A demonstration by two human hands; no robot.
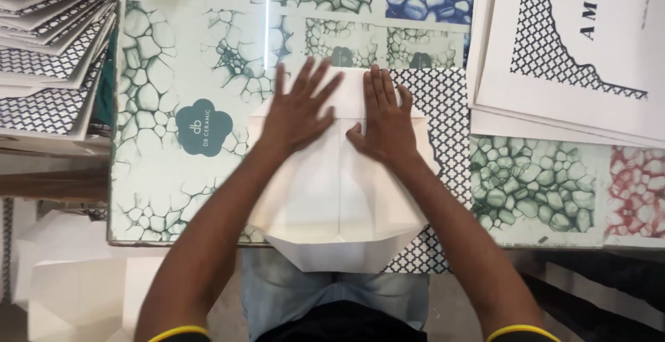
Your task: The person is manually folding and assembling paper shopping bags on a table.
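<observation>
Hands lie flat and side by side on a folded white sheet (332, 196) that sits at the near edge of the table (166, 196), its folded bottom flap hanging a little over that edge toward the person's lap. The left hand (299, 110) is wide open, fingers fanned apart and pointing away toward the far edge, palm pressed down on the upper left part of the sheet. The right hand (383, 117) is also open but with its fingers held close together, the thumb tucked inward near the sheet's centre crease, palm down on the upper right part. Neither hand grips anything; both simply press on the paper, and the two thumbs are near each other above the vertical fold line. The sheet shows slanted folds on both sides and a horizontal fold near its bottom. Under it lies a sheet with a black-and-white lattice pattern (447, 120), which shows past its right side. The table top itself is covered with a green, blue and red cell-like print. At the far right corner rests a stack of large white printed sheets (554, 86) with lattice borders, and off the left edge a fanned pile of patterned sheets (48, 44) is stacked.
</observation>
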